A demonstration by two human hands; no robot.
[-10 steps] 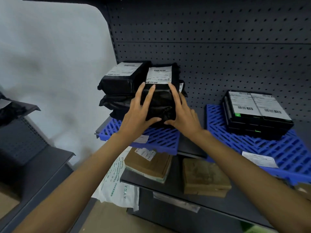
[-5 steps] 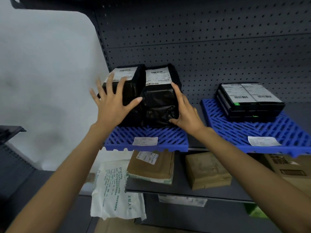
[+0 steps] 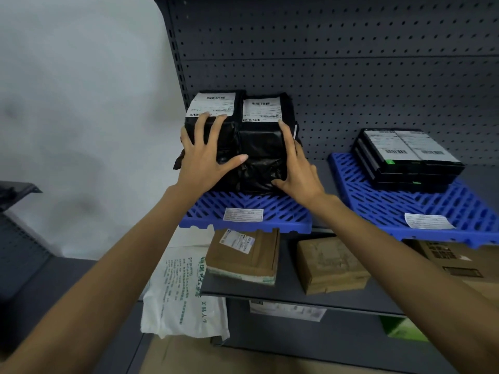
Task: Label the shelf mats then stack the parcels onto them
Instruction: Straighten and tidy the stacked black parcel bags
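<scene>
pressing the black parcels [image 3: 259, 147] on the left blue mat [image 3: 286, 211], the left hand [image 3: 205, 160] lies spread flat on their front, the right hand [image 3: 299, 171] straight-fingered against their side. an uneven push could slide the slick top ones off the pile.

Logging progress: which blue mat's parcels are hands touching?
The left mat: left hand and right hand touch its black parcels. Boxes on the right mat lie untouched.

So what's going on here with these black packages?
A person is steadying a stack of black parcels on the left blue mat: the left hand presses flat on its front, the right hand against its right side. The mat already carries a paper label. The right blue mat, also labelled, holds flatter black parcels.
</scene>
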